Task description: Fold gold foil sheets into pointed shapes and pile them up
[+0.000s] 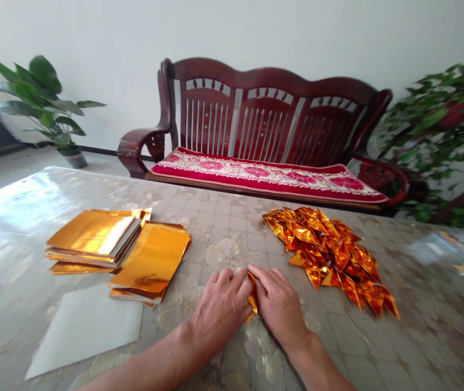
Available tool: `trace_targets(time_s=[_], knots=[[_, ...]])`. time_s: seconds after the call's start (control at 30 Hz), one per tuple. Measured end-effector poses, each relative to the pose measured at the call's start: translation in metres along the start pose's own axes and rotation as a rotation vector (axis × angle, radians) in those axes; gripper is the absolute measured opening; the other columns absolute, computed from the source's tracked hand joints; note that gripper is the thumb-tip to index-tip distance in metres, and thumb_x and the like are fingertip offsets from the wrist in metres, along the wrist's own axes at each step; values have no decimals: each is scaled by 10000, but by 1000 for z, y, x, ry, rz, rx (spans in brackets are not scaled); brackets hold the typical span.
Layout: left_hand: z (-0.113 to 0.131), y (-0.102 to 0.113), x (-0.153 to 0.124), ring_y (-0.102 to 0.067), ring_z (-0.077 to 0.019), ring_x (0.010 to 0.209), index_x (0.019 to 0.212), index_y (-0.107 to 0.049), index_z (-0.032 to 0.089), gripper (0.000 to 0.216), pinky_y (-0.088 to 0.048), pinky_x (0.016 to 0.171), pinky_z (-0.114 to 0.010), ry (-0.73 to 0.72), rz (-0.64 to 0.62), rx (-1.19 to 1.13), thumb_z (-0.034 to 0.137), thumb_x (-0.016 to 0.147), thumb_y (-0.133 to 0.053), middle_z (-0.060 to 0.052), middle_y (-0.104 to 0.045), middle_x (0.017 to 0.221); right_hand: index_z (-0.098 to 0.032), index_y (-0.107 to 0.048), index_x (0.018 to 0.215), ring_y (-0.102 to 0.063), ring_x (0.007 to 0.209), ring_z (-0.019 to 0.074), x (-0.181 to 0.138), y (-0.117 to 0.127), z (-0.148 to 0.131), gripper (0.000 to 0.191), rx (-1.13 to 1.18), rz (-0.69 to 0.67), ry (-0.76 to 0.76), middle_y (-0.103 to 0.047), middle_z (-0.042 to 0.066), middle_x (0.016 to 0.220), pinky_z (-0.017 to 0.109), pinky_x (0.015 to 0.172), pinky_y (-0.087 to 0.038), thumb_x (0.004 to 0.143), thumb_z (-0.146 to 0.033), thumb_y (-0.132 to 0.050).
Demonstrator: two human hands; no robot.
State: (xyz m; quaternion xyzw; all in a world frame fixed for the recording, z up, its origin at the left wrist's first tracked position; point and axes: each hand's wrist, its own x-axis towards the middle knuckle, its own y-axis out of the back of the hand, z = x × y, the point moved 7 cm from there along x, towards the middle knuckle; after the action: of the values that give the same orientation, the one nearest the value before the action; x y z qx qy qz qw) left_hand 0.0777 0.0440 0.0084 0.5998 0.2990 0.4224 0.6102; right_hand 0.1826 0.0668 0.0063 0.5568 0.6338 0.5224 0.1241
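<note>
Between my two hands a small piece of folded gold foil paper [252, 297] rests on the table, mostly covered by fingers. My left hand [226, 298] presses on its left side, fingers bent and closed around it. From the right, my right hand [276, 298] grips the same piece, its fingers curled together. To the left lie two stacks of flat gold foil paper, one farther back [93, 231] and one nearer [158, 255]. On the right is a heap of folded gold foil pieces [329, 250] with pointed ends.
A pale sheet [93, 326] lies at the front left of the patterned table [223, 217]. Clear plastic packaging [443, 247] is at the right edge. Behind the table stands a dark wooden bench [264, 125] with a red floral cushion [256, 172]. Potted plants flank it.
</note>
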Motion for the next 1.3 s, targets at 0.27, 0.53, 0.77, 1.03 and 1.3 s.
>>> trace_targets(time_s=[0.27, 0.53, 0.77, 1.03, 1.3], knots=[[-1, -1, -3, -571, -237, 957, 1139, -552, 222, 277, -508, 768, -393, 24, 38, -9, 319, 897, -647, -19, -623, 1196, -202, -656, 1163, -616, 893, 213, 2, 1, -7, 273, -25, -1, 74, -723, 56, 973, 347, 826, -505, 962, -138, -484], [-1, -4, -4, -577, -240, 972, 1104, -574, 230, 235, -515, 773, -403, 31, 57, 8, 316, 898, -648, -13, -621, 1216, -200, -654, 1140, -601, 892, 216, -1, 2, -7, 233, 3, 14, 99, -718, 41, 975, 353, 818, -502, 962, -131, -520], [2, -5, -4, -579, -241, 964, 1119, -579, 224, 246, -518, 770, -394, 1, 54, 28, 310, 900, -650, -23, -621, 1216, -200, -665, 1047, -598, 916, 218, -2, 2, -9, 176, 8, 25, 127, -715, 39, 1012, 364, 834, -502, 963, -133, -526], [3, -3, -4, -584, -241, 941, 1101, -588, 221, 251, -527, 738, -392, -14, 64, 46, 320, 885, -669, -20, -626, 1228, -194, -667, 982, -596, 916, 224, -4, 2, -12, 175, -2, 8, 136, -707, 51, 1008, 370, 828, -502, 978, -149, -497], [4, -4, -3, -597, -240, 952, 1049, -605, 201, 204, -531, 742, -378, -18, 56, 56, 303, 885, -670, -47, -639, 1221, -195, -662, 973, -590, 911, 227, -3, 1, -13, 153, -25, -1, 143, -707, 46, 1006, 365, 816, -496, 968, -146, -517]])
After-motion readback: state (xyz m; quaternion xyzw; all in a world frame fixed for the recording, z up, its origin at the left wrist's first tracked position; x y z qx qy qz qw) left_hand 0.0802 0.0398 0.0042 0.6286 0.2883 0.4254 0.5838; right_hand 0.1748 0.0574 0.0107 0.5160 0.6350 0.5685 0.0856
